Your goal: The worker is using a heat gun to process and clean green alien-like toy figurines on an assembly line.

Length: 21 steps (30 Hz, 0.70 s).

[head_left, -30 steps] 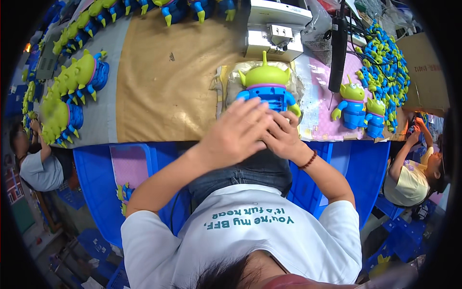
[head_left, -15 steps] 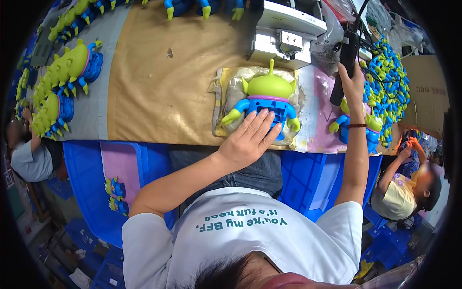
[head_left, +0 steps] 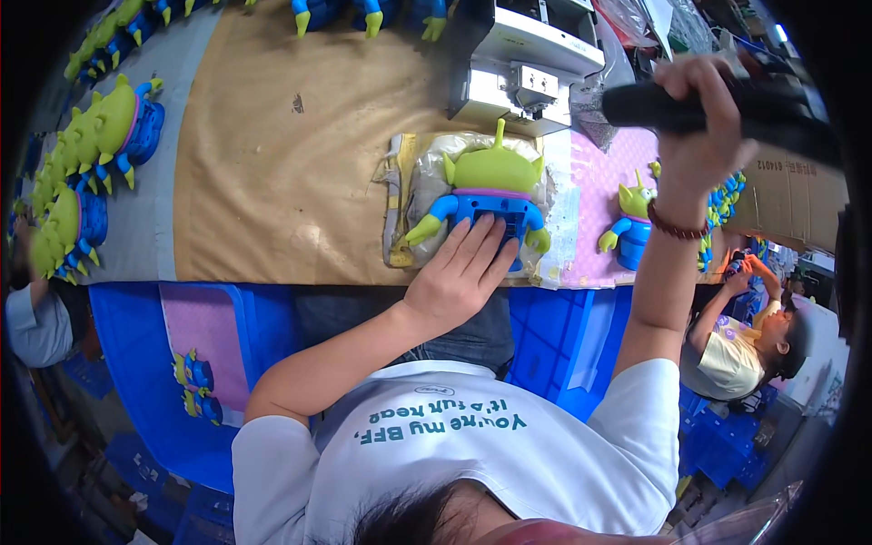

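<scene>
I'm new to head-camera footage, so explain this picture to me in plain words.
There is no machine arm here, just a person's two bare hands. A wide fisheye camera on the head looks down, so straight edges bend. On the brown-covered table, a green-and-blue alien figure lies back-up on a plastic-wrapped pad. The left hand rests over its blue back. The raised right hand grips a black bar-shaped tool, possibly an electric screwdriver. Other alien figures are on both sides.

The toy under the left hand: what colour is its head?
The toy's head is yellow-green, showing best in the head camera view.
</scene>
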### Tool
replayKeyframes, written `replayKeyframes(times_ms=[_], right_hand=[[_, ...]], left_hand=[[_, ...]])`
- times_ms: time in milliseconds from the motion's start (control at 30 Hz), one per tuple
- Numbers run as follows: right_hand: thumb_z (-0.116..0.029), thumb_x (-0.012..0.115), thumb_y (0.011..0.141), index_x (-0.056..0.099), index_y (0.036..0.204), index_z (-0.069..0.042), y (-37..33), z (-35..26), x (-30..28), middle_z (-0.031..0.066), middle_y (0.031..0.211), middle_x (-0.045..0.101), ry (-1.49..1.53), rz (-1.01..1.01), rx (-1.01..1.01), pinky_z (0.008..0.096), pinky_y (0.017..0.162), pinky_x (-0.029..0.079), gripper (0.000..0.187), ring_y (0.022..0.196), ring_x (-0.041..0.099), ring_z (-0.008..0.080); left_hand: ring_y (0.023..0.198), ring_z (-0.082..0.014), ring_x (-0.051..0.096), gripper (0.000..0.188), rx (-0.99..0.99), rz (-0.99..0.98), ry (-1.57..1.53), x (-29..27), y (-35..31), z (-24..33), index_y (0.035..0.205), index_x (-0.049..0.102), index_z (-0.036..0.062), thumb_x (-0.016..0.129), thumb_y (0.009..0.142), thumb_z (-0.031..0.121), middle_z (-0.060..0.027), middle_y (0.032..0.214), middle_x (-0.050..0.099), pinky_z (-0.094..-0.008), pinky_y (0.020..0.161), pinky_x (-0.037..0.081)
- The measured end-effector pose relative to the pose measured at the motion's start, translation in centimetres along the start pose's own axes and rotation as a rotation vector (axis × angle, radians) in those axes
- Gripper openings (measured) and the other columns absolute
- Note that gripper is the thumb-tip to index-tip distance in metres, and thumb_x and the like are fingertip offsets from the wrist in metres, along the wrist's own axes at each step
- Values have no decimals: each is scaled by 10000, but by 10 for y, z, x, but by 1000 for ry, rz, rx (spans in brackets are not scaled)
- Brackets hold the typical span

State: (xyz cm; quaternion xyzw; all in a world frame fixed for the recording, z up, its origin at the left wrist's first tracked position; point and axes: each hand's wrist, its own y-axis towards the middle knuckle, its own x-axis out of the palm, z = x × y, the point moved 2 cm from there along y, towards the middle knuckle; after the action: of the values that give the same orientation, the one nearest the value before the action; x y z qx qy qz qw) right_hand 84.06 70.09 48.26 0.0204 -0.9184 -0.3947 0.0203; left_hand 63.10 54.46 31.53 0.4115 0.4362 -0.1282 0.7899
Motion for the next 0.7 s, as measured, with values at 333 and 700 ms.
replayKeyframes(times_ms=[333, 700], right_hand=[[-106, 687, 873, 591, 764, 3, -12, 55, 58, 77, 634, 590, 10, 199, 363, 313, 556, 483, 181, 549, 583, 179], [-167, 512, 954, 414, 1307, 59, -20, 11, 13, 67, 832, 527, 331, -181, 348, 377, 741, 442, 431, 712, 531, 165]], left_hand=[[1257, -287, 587, 395, 2, -9, 46, 5, -4, -4, 1295, 628, 84, 580, 906, 137, -137, 1309, 637, -435, 1095, 427], [1245, -273, 594, 351, -18, -37, 10, 3, 1, -6, 1236, 663, 113, 603, 891, 139, -118, 1294, 647, -425, 1079, 431]])
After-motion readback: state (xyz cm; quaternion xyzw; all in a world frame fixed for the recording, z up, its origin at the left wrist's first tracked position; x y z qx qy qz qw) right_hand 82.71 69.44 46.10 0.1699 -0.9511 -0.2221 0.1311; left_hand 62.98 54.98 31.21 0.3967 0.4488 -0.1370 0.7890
